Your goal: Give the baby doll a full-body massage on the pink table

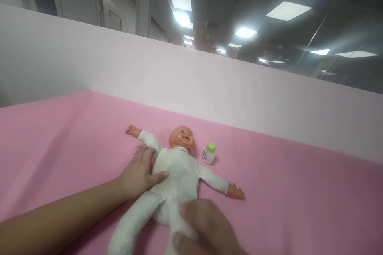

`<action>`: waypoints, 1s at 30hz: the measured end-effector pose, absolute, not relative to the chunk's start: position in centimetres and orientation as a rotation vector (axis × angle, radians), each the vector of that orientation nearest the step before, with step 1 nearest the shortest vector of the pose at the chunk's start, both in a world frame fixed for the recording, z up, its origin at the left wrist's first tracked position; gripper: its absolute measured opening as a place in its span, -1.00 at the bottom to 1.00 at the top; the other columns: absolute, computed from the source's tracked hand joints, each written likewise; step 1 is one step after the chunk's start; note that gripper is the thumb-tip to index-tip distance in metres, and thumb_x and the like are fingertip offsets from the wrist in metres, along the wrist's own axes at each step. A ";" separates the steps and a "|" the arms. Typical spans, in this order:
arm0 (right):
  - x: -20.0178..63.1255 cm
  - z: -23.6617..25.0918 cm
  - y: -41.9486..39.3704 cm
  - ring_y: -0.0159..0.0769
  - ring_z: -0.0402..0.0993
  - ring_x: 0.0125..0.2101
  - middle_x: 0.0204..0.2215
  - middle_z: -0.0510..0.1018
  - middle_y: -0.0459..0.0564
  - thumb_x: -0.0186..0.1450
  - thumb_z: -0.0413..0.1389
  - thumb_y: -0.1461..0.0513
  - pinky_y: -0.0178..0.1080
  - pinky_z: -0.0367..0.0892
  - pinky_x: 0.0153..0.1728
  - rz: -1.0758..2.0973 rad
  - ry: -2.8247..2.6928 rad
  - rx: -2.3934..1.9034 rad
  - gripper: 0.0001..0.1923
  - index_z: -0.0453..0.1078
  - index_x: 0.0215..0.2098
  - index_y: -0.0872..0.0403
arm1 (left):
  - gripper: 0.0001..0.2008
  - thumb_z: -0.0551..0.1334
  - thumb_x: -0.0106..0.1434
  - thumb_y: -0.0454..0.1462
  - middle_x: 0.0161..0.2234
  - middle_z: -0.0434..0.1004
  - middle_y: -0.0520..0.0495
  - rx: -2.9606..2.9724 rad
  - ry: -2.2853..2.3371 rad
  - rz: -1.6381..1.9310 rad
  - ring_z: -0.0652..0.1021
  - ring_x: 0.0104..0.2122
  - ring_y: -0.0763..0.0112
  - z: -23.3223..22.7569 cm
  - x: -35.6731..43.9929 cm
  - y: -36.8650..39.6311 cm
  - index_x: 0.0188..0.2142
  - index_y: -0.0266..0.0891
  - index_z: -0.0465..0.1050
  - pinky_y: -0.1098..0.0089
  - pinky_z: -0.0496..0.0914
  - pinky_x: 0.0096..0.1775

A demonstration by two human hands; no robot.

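While the doll (176, 171) lies face-up on the pink table (299, 207), head pointing away from you, your left hand (140, 173) rests open against its side; your right hand (206, 227), blurred, covers its leg.

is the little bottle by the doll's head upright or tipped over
Upright: the small bottle stands on the pink sheet, green cap on top.

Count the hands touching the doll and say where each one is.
2. The left hand lies flat on the doll at its side, under one arm. The right hand, blurred and close to the camera, covers the doll's lower body.
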State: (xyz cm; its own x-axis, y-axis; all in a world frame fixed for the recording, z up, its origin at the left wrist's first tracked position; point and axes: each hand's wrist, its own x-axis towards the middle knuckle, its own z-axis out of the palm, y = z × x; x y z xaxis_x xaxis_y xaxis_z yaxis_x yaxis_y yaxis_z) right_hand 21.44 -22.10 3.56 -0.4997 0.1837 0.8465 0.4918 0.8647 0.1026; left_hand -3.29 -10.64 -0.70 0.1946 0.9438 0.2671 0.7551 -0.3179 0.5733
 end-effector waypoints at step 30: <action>23.1 2.3 -18.4 0.10 0.44 0.01 0.16 0.42 0.26 0.14 0.29 -0.16 0.14 0.39 0.01 -0.173 -2.266 -0.756 -0.21 0.32 0.18 0.07 | -0.54 0.10 0.42 -0.24 0.41 0.06 -0.24 2.654 1.309 0.900 0.20 0.36 -0.07 -1.5 -2.7 -11.5 0.29 -0.08 0.31 -0.06 0.28 0.26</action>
State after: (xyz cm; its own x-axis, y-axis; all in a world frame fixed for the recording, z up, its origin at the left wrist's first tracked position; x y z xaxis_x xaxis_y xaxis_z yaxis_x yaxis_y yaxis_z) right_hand 23.08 -18.36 2.33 -0.5612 0.4691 0.6819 0.5671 0.8180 -0.0960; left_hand -2.70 -11.50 -1.51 0.4727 0.7399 0.4787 0.7117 -0.6408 0.2877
